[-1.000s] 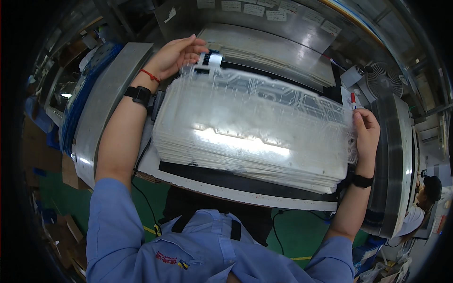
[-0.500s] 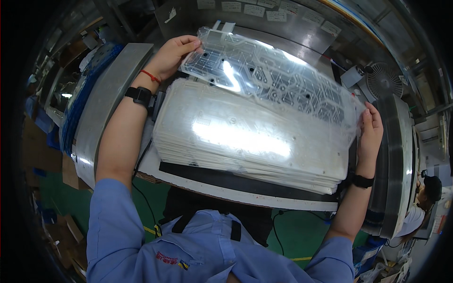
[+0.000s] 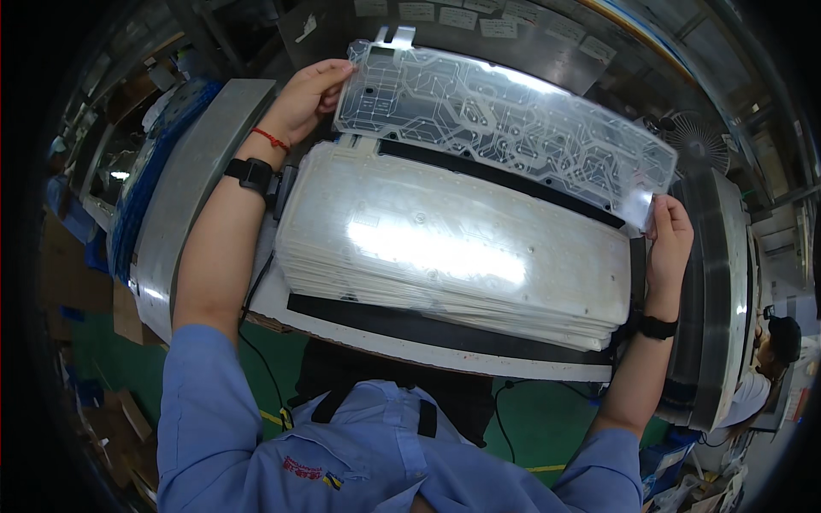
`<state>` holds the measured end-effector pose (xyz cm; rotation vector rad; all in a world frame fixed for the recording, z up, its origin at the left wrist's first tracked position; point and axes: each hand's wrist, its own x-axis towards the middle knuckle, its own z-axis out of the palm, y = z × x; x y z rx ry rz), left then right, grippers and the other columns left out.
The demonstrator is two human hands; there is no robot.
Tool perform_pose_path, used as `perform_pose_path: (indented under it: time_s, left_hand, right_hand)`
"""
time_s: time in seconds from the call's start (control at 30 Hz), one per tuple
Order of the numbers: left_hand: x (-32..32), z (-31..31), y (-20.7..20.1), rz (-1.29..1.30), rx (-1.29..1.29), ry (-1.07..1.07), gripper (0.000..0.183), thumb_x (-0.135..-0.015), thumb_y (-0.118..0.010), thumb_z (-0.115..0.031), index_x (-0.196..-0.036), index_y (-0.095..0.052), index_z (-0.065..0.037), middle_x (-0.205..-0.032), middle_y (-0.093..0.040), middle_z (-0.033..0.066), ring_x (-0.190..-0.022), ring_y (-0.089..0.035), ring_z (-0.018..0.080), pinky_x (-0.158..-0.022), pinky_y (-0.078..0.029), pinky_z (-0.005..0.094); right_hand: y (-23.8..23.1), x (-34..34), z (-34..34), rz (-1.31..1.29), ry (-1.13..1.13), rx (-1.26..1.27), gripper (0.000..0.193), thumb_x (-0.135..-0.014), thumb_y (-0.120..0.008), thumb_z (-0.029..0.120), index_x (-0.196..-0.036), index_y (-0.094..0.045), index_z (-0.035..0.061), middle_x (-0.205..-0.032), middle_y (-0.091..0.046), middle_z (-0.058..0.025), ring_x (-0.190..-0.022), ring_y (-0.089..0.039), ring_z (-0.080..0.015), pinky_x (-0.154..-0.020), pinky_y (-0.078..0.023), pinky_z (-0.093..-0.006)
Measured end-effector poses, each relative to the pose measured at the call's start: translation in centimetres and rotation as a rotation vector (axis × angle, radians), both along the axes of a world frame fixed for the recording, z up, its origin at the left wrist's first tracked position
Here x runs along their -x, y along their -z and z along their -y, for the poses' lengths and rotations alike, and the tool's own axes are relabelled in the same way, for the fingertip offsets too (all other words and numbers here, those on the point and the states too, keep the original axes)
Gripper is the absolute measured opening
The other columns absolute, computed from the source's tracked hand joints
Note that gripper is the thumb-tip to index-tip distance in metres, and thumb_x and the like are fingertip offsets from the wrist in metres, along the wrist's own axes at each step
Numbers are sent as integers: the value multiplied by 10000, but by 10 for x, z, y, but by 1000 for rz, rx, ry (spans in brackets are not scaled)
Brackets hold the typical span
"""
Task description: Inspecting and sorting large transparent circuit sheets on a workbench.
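A thin clear plastic sheet printed with circuit traces (image 3: pixel 505 124) is stretched between my two hands, its far edge raised above the bench. My left hand (image 3: pixel 315 96) pinches its left end near the upper corner, below a small connector tail. The lower right corner is pinched by my right hand (image 3: pixel 670 229). Below the held sheet lies a thick stack of similar translucent sheets (image 3: pixel 445 244), slightly fanned along its front edge and shining under the light.
The stack rests on a black mat (image 3: pixel 385 321) over a white-edged bench (image 3: pixel 428 363). A metal panel (image 3: pixel 192 205) stands at the left. To the right are a small fan (image 3: pixel 697 141) and a tall stack of dark-edged sheets (image 3: pixel 705 299). Another person (image 3: pixel 774 350) is at far right.
The held sheet has come up and away from the stack, flattening out and uncovering a dark strip behind it. My left hand has risen slightly; my right hand has barely moved.
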<state>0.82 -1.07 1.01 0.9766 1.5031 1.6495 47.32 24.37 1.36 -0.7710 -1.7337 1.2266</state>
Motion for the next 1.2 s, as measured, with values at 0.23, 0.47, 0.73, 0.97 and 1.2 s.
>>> perform_pose_path:
  time_s: [0.23, 0.47, 0.73, 0.97, 1.2]
  left_hand:
    - [-17, -2, -8, 108, -107, -98, 311, -995, -417, -330, -1014, -586, -70, -786, -618, -2, -590, -510, 37, -515, -386, 145]
    - [-16, -5, -2, -132, 70, -89, 204, -954, -523, -248, -1031, -588, -71, -905, -640, -5, -693, -542, 35, -559, -411, 146]
    - [-14, -5, -1, -128, 202, -9, 204, -950, -536, -221, -1080, -552, -65, -880, -602, -20, -630, -462, 6, -529, -372, 124]
    - [9, -4, 13, 77, 35, -90, 270, -954, -529, -206, -1156, -525, -26, -962, -591, 19, -657, -456, 18, -579, -413, 115]
    - [1, -7, 11, 83, 13, -186, 469, -960, -511, -231, -1318, -391, 48, -1257, -519, 163, -1069, -574, 171, -861, -519, 208]
  right_hand:
    - [-2, -1, 3, -172, 32, 29, 229, -959, -525, 207, -998, -601, -6, -769, -599, 1, -646, -498, -42, -592, -378, -172]
    - [-8, 6, 10, -75, -1, -68, 374, -900, -601, 92, -1240, -497, -22, -825, -626, -18, -665, -514, -49, -604, -400, -183]
    - [-6, 3, 7, -59, -18, -78, 455, -893, -610, 97, -1303, -453, -21, -822, -621, -17, -664, -508, -38, -587, -387, -181]
    - [-10, 8, 11, -21, 34, -4, 405, -922, -566, 135, -1286, -468, -13, -837, -611, -27, -669, -508, -49, -608, -391, -178]
    - [1, 2, 3, 217, -133, -132, 291, -915, -584, 151, -1169, -574, 8, -868, -608, -22, -758, -528, -73, -674, -404, -186]
